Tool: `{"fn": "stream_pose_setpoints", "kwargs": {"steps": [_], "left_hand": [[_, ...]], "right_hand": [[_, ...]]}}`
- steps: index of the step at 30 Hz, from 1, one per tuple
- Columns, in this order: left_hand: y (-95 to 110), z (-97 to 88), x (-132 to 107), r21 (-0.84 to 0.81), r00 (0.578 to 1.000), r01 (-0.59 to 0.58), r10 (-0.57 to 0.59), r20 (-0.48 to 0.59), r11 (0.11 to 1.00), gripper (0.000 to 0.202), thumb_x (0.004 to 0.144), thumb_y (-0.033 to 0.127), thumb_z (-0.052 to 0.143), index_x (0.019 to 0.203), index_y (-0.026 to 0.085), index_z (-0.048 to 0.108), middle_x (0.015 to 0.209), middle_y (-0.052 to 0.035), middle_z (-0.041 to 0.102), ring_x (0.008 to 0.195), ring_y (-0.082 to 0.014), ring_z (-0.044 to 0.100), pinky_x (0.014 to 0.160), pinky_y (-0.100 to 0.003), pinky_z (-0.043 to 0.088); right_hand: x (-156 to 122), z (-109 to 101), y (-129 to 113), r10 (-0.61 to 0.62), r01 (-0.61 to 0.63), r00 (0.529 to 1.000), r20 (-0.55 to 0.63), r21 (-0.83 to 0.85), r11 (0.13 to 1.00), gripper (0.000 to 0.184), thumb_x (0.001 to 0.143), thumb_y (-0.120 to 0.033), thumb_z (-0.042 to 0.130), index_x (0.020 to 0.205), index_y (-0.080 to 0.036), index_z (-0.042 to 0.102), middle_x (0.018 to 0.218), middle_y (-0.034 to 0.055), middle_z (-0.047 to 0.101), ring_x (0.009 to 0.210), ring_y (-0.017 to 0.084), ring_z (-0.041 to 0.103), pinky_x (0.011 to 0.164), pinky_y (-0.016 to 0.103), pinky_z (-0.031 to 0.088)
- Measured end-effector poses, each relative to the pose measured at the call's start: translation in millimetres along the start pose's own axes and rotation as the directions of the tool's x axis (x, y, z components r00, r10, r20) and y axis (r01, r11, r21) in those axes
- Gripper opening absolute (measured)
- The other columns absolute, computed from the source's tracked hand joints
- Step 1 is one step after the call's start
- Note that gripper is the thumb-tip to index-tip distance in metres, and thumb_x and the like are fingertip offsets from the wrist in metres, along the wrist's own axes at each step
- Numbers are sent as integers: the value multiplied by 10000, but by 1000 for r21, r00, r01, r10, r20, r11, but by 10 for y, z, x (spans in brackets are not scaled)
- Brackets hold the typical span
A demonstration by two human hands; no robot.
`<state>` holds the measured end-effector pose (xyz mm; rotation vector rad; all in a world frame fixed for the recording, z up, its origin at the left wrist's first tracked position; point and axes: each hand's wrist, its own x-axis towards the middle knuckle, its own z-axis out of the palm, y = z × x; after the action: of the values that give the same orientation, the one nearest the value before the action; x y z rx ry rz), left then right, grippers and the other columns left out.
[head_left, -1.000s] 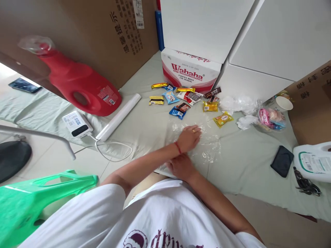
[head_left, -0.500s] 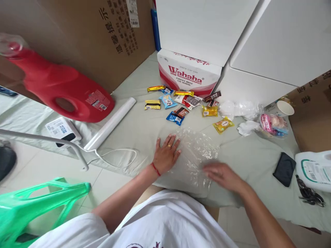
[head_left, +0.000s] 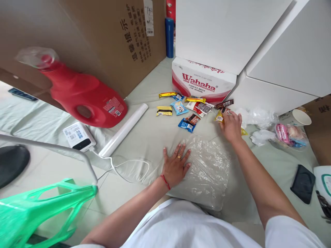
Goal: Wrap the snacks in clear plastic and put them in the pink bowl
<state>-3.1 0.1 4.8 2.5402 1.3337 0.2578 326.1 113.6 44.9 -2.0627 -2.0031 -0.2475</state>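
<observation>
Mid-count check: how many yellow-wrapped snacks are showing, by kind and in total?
Slim yellow bars: 2
Yellow packet with black band: 1
Golden-yellow packets, at either side of the right hand and partly hidden: 2
Total: 5

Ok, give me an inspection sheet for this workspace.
Surface: pale green cloth, creased.
Job's things: clear plastic spread before the person; wrapped snacks scattered beyond it.
Clutter: red jug, white roll, paper cup, black pouch.
Hands: left hand spread flat at the plastic's left edge; right hand at a yellow packet, grip unclear.
Cables: white cable, loosely looped beside the white device.
Surroundings: cardboard box, Wahaha carton, white cabinet, green stool.
</observation>
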Motion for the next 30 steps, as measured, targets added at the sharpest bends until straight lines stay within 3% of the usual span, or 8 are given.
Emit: {"fn": "stream_pose_setpoints", "kwargs": {"steps": [4, 6, 9, 12, 19, 24, 28, 30], "left_hand": [[6, -3, 1, -10, 1000, -4, 4, -19, 1000, 549, 1042, 468, 417, 1579, 355, 421, 1684, -91, 335, 1561, -355, 302, 1208, -795, 51], [13, -2, 0, -5, 1000, -3, 3, -25, 1000, 544, 1048, 470, 399, 1579, 356, 420, 1684, -86, 336, 1563, -355, 299, 1208, -795, 52], [13, -8, -1, 2, 1000, 0, 0, -19, 1000, 537, 1073, 448, 324, 1587, 322, 410, 1681, -85, 336, 1560, -340, 311, 1205, -798, 41], [-48, -39, 2, 2, 1000, -22, 22, 1, 1000, 551, 1085, 423, 280, 1602, 266, 384, 1671, -100, 350, 1546, -316, 347, 1227, -762, 76], [-327, -96, -44, 55, 987, -163, 163, 11, 985, 521, 1081, 397, 317, 1582, 297, 422, 1648, -87, 399, 1509, -306, 417, 1250, -709, 65], [-326, -58, -167, 36, 991, -134, 134, -16, 990, 592, 1057, 493, 368, 1602, 264, 387, 1666, -113, 355, 1512, -319, 411, 1257, -686, 4], [-314, -67, -199, 15, 991, -131, 131, -16, 991, 692, 1016, 595, 411, 1614, 250, 368, 1665, -134, 351, 1517, -348, 395, 1255, -683, -17], [-326, -76, -192, 11, 990, -139, 139, -16, 990, 713, 1003, 611, 429, 1615, 250, 370, 1657, -142, 368, 1514, -360, 396, 1256, -680, -11]], "right_hand": [[-619, -455, -384, -112, 108, 994, 5, 230, 967, 520, 986, -483, 539, 1401, -182, 627, 1156, 155, 687, 1371, 336, 446, 1154, 538, 370], [-1042, -512, -665, -201, 167, 977, 71, 330, 929, 495, 988, -486, 564, 1406, -229, 630, 1182, 133, 677, 1380, 324, 449, 1159, 526, 376], [-1624, -333, -1019, -207, 144, 965, 162, 333, 932, 529, 999, -489, 561, 1465, -238, 574, 1330, 143, 626, 1403, 344, 442, 1199, 615, 287], [-1951, -83, -1122, -174, 116, 968, 179, 296, 948, 627, 1019, -462, 534, 1574, -191, 430, 1478, 169, 543, 1444, 341, 414, 1227, 636, 221], [-1779, -77, -759, -253, 180, 929, 271, 267, 947, 649, 1004, -388, 556, 1615, -263, 375, 1536, 104, 540, 1485, 323, 387, 1250, 590, 205], [-1740, -174, -734, -254, 157, 907, 336, 290, 944, 622, 996, -340, 554, 1595, -255, 410, 1550, 99, 526, 1480, 327, 387, 1255, 590, 199], [-1702, -266, -666, -323, 158, 881, 347, 426, 891, 666, 979, -494, 583, 1579, -255, 419, 1571, 121, 486, 1469, 326, 405, 1234, 569, 277], [-1497, -293, -536, -279, 108, 912, 300, 481, 870, 615, 997, -546, 526, 1524, -232, 483, 1524, 139, 526, 1414, 300, 471, 1183, 499, 378]]}}
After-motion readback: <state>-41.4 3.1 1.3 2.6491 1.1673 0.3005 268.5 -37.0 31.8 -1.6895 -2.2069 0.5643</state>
